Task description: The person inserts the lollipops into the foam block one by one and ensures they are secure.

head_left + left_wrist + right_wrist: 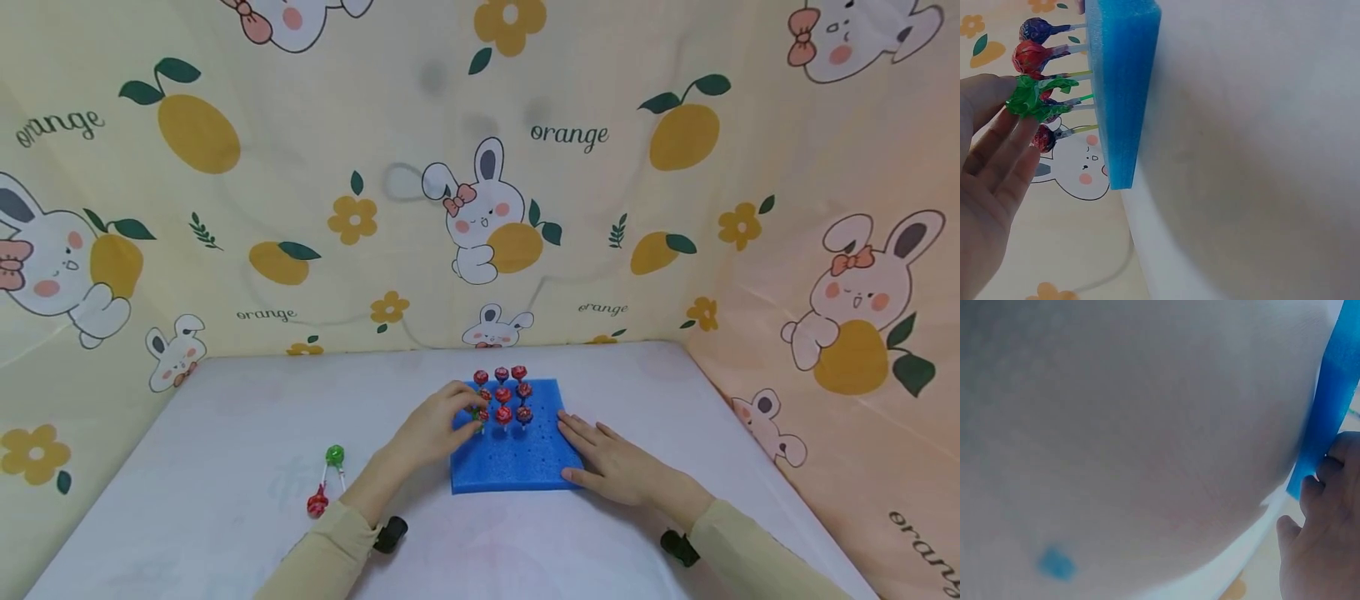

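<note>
Pinching a green lollipop (1036, 99) by its wrapped head, your left hand (437, 427) holds it at the left side of the blue foam block (517, 458), its stick meeting the foam among the red lollipops (503, 394) already standing there in rows. In the left wrist view your fingers (1004, 150) close round the green wrapper, with red and dark heads just above and below it and the sticks all running into the foam. Your right hand (617, 462) lies flat on the table (187, 467) against the right edge of the block, fingers straight and together, touching the foam; the right wrist view shows the fingertips (1329, 472) pressed to the blue edge. The two hands sit on opposite sides of the block, well apart. To your left, on the white tabletop, two spare lollipops (326, 482) lie loose near your left forearm, one green and one red, sticks crossing. A yellow cloth (570, 167) printed with rabbits and oranges stands behind and beside the table.
</note>
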Available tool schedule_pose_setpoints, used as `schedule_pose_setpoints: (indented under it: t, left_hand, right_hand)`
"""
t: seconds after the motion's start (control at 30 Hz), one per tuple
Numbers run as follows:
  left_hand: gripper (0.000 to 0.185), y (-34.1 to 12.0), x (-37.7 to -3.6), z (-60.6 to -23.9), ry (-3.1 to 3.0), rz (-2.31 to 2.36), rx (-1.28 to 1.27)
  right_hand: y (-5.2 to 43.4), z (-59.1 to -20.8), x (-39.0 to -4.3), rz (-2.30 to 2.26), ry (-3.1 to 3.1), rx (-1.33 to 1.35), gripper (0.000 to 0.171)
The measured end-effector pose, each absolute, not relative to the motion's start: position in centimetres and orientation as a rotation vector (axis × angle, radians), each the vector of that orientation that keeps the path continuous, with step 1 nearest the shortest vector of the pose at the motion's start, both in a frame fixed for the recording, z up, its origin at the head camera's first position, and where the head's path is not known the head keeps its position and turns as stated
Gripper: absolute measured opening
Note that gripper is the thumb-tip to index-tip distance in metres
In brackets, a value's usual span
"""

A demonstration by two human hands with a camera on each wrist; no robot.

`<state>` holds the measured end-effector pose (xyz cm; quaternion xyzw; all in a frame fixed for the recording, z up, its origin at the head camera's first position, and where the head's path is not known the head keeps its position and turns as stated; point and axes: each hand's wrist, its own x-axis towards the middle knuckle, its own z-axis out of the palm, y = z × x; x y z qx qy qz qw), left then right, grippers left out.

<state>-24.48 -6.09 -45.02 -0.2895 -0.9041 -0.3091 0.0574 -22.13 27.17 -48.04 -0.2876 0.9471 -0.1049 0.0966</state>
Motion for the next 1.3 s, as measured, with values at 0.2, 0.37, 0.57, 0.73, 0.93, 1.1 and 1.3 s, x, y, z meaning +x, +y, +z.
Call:
schedule_pose_setpoints:
  t: [0.2,0.37,0.57,0.73,0.93,1.1,1.3]
  left_hand:
    - [0.029,-6.8,-23.7,-44.6,-2.693,-0.952,-0.851]
    - [0.029,-8.0,-22.9,-43.9,-2.626,-0.965,-0.824]
    - [0.028,-10.0,-22.0,-43.1,-2.591,-0.915,-0.793]
    - [0.028,-12.3,-21.4,-42.7,-2.584,-0.882,-0.740]
    - [0.028,-15.2,-21.1,-42.5,-2.557,-0.854,-0.742]
    - [0.027,-17.5,-20.7,-42.8,-2.596,-0.805,-0.707]
    - [0.026,-20.1,-20.5,-43.9,-2.673,-0.753,-0.686]
  right_hand:
    - [27.0,-48.0,-22.2,-0.312,2.796,-0.840,0.088]
    - [27.1,-48.0,-22.3,-0.314,2.800,-0.836,0.088]
    - [27.1,-48.0,-22.2,-0.325,2.794,-0.832,0.088]
    - [27.1,-47.9,-22.1,-0.332,2.790,-0.820,0.088]
    - [27.1,-47.9,-22.2,-0.332,2.793,-0.821,0.089]
    - [27.2,-48.1,-22.4,-0.318,2.795,-0.824,0.089]
    - [27.1,-48.1,-22.4,-0.317,2.795,-0.818,0.090]
